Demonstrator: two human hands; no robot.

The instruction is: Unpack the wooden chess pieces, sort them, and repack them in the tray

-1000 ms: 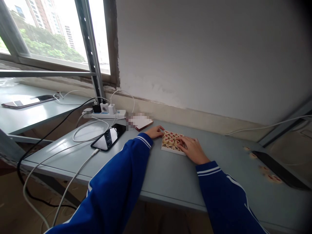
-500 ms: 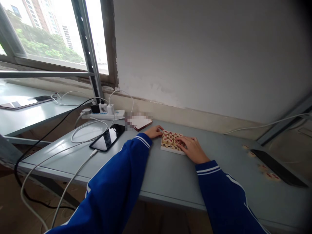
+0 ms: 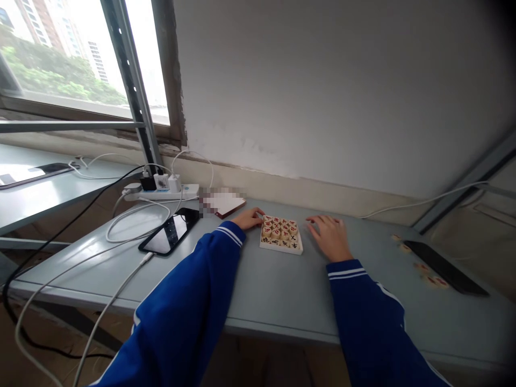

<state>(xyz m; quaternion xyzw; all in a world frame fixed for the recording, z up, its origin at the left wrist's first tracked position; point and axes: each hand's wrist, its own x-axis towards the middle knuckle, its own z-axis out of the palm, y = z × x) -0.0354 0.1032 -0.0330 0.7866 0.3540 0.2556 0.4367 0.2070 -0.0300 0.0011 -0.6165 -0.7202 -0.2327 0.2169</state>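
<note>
A small white box (image 3: 281, 250) lies on the desk, packed with round Chinese chess pieces (image 3: 278, 228), red characters toward the back and black ones along the front and right. At its left side my left hand (image 3: 249, 218) is bent, with fingertips and thumb against the edge. To the right of the box, apart from it, my right hand (image 3: 331, 235) hovers or rests over the desk with its fingers loosely spread and nothing visible in them.
A charging phone (image 3: 171, 231) and white cables lie on the left, near a power strip (image 3: 187, 191). A box lid (image 3: 226, 202), partly blurred out, sits by the wall. Several loose pieces (image 3: 431, 280) lie beside a dark flat object (image 3: 445, 269) on the right.
My right hand has pulled away from the pieces to the right, uncovering the box's right column. My left hand stays at the box's left side. The view has shifted slightly.
</note>
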